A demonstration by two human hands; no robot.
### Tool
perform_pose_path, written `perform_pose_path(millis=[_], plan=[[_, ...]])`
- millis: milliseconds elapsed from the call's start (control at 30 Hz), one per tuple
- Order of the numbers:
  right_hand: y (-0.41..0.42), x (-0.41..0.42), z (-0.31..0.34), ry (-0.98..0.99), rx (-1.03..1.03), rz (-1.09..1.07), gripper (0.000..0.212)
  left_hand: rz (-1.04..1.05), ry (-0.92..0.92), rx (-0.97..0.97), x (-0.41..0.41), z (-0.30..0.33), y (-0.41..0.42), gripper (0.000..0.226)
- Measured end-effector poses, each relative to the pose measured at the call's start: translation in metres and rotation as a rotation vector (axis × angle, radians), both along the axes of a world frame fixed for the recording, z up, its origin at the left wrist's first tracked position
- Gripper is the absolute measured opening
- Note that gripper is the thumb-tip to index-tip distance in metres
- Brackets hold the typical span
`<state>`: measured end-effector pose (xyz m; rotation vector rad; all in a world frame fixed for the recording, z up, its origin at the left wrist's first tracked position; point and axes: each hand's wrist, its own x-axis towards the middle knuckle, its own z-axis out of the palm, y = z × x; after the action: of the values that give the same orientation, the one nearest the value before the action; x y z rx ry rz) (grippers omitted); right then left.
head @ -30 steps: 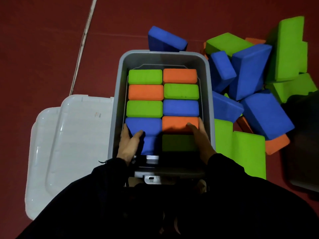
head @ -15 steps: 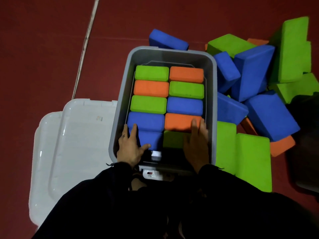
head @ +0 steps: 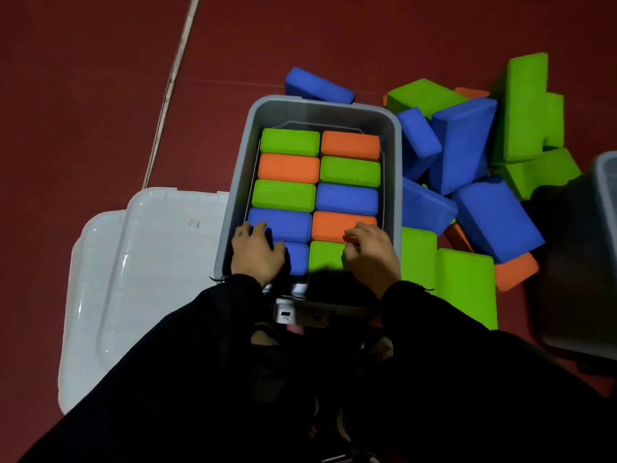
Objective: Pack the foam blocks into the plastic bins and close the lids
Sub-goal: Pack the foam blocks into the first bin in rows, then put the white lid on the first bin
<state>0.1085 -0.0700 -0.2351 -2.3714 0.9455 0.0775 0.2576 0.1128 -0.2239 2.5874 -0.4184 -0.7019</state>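
Pressing down on the nearest row, the left hand (head: pixel 257 253) lies with fingers spread and fairly flat over the two blue blocks at the near left of the grey bin (head: pixel 240 168), while the right hand (head: pixel 370 255) has its fingers curled at the seam between the orange block (head: pixel 334 225) and the green block (head: pixel 325 257); whether it pinches either one I cannot tell. Only the head view shows this. Ten foam blocks fill the bin in two tight columns.

Risks, as I judge them: the near green block looks wedged against the bin's near wall, so a hard push could pop its neighbour up or buckle the row, leaving a block too high for the lid. The translucent lid (head: pixel 143 279) lies flat just left of the bin, touching its side, easy to kneel on or nudge away. A loose pile of blocks (head: pixel 484 208) leans against the bin's right wall and could tumble in or jam the rim at closing.

Everything sits on a dark red floor (head: pixel 83 95) crossed by a pale line (head: pixel 173 81). A second grey bin (head: pixel 604 182) shows at the right edge. The lighting is dim.
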Motion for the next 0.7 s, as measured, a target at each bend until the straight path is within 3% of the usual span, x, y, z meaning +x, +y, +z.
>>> perform_pose_path(millis=[200, 400, 533, 700], plan=[[0.015, 0.016, 0.057, -0.054, 0.044, 0.057, 0.026, 0.023, 0.093, -0.262, 0.014, 0.065, 0.004, 0.04], [0.058, 0.06, 0.076, -0.16, 0.135, 0.132, 0.019, 0.099, 0.079, -0.404, 0.035, 0.098, 0.071, 0.018], [0.096, 0.095, 0.078, -0.218, 0.212, 0.218, 0.015, 0.423, 0.145, -0.46, 0.049, 0.076, 0.152, 0.018], [0.129, 0.122, 0.054, -0.2, 0.279, 0.33, 0.016, 0.662, 0.194, -0.268, 0.038, 0.004, 0.236, 0.022]])
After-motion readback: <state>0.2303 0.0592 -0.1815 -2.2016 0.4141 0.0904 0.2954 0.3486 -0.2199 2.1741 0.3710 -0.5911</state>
